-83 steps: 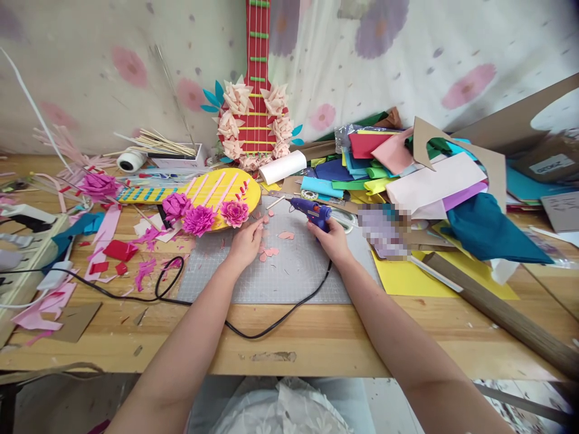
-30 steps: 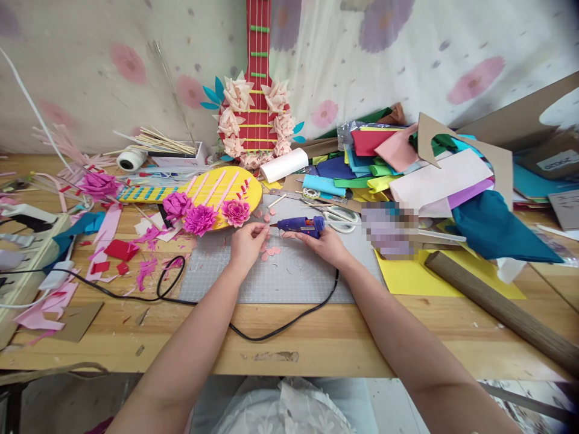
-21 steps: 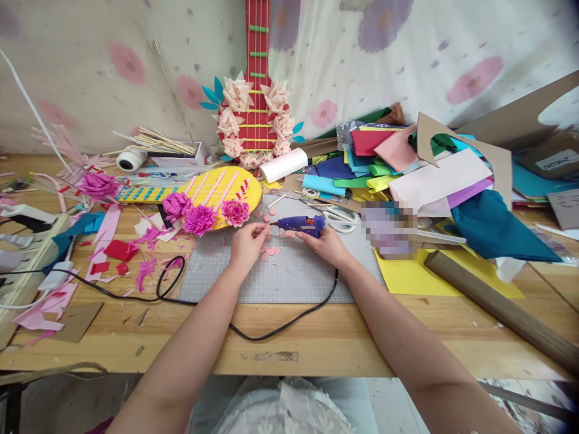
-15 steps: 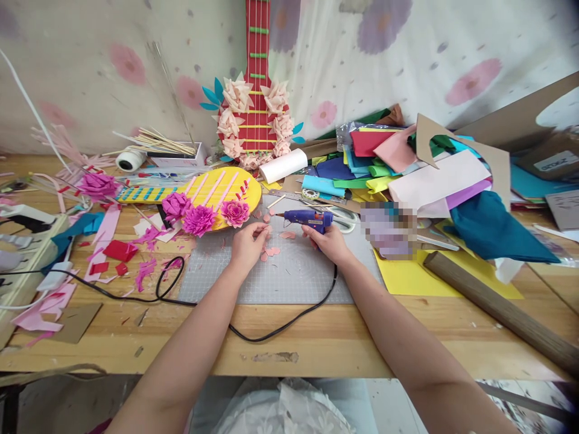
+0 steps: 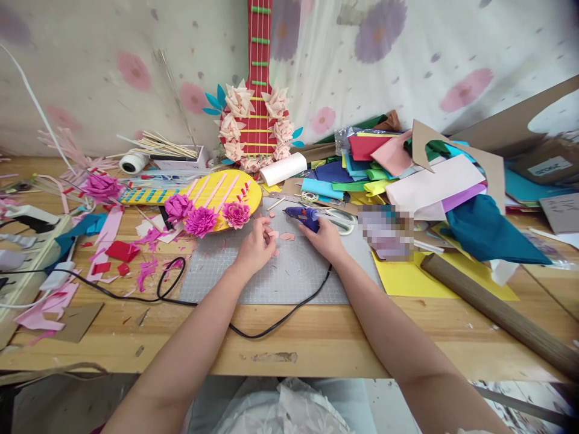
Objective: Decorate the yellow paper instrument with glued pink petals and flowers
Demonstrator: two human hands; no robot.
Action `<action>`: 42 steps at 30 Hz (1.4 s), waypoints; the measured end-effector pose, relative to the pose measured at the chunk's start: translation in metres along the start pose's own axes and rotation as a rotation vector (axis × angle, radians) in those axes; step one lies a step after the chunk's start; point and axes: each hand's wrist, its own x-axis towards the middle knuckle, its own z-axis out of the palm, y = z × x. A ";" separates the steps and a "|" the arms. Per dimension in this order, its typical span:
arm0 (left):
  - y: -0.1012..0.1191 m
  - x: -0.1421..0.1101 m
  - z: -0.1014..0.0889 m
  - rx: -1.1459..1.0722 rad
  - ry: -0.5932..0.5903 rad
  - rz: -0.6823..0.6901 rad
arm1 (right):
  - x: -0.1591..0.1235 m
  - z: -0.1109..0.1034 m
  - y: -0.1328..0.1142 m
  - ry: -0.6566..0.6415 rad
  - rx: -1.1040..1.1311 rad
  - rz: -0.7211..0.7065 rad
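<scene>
Blue-violet plastic glue gun (image 5: 304, 216) over the grey gridded cutting mat (image 5: 298, 280), R hand (image 5: 326, 238) closed round its handle — nozzle to the left, its tip apart from the L hand (image 5: 253, 248). L hand: thumb and fingertips close together, low over the mat, beside small pink paper pcs (image 5: 287, 236); too small to tell whether one pc is pinched or lies just behind, so that grip can't be called. For good handling of gun & pcs (a judgement): one pc at a time, by its edge, w/ the presumably hot tip brought to the far end, not twd bare skin; a small dot prob. suits such thin stock better than a long bead. Slack black cable (image 5: 260, 336), sagging past the mat's near edge onto the wooden table (image 5: 325, 346), seems to allow enough play — best watched lest it drag pcs off. Appearance: gun compact, dark, w/ short tapered nozzle; pcs pale salmon, petal-like, flat, scattered btwn the hands on the mat's far half. Adjacent, left: yellow guitar-shaped craft (image 5: 212, 187) w/ magenta flowers (image 5: 201, 222) along its near side; right, just beyond the R hand: white-handled scissors (image 5: 346, 223).
</scene>
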 end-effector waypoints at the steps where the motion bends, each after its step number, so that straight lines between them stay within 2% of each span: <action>1: 0.002 0.000 -0.001 0.017 -0.044 0.032 | -0.002 -0.003 0.000 0.001 0.005 -0.029; 3: 0.006 0.001 -0.004 0.069 -0.124 0.092 | -0.009 -0.010 -0.001 0.040 -0.022 -0.066; 6: 0.014 0.002 -0.013 0.173 -0.205 0.145 | -0.023 -0.025 -0.005 0.093 -0.195 -0.045; 9: 0.023 0.004 -0.027 0.268 -0.316 0.132 | -0.036 -0.038 -0.015 0.034 -0.296 -0.035; 11: 0.029 0.006 -0.036 0.327 -0.387 0.114 | -0.042 -0.042 -0.026 -0.045 -0.237 -0.048; 17: 0.041 0.014 -0.044 0.583 -0.500 0.191 | -0.036 -0.028 -0.059 -0.281 0.139 -0.281; 22: 0.045 0.016 -0.042 0.814 -0.475 0.257 | -0.026 -0.017 -0.075 -0.339 0.081 -0.329; 25: 0.045 0.016 -0.045 0.777 -0.468 0.255 | -0.025 -0.016 -0.078 -0.356 0.037 -0.336; 28: 0.044 0.015 -0.049 0.610 -0.467 0.196 | -0.025 -0.016 -0.077 -0.331 0.060 -0.307; 33: 0.038 0.015 -0.050 0.196 -0.392 0.033 | -0.023 -0.010 -0.067 -0.319 0.324 -0.211; 36: 0.033 0.015 -0.049 0.048 -0.350 0.017 | -0.022 -0.006 -0.062 -0.338 0.479 -0.197; 38: 0.033 0.015 -0.049 0.055 -0.336 0.021 | -0.022 -0.006 -0.061 -0.352 0.510 -0.208; 42: 0.039 0.016 -0.051 0.275 -0.336 0.003 | -0.022 -0.009 -0.067 -0.387 0.406 -0.231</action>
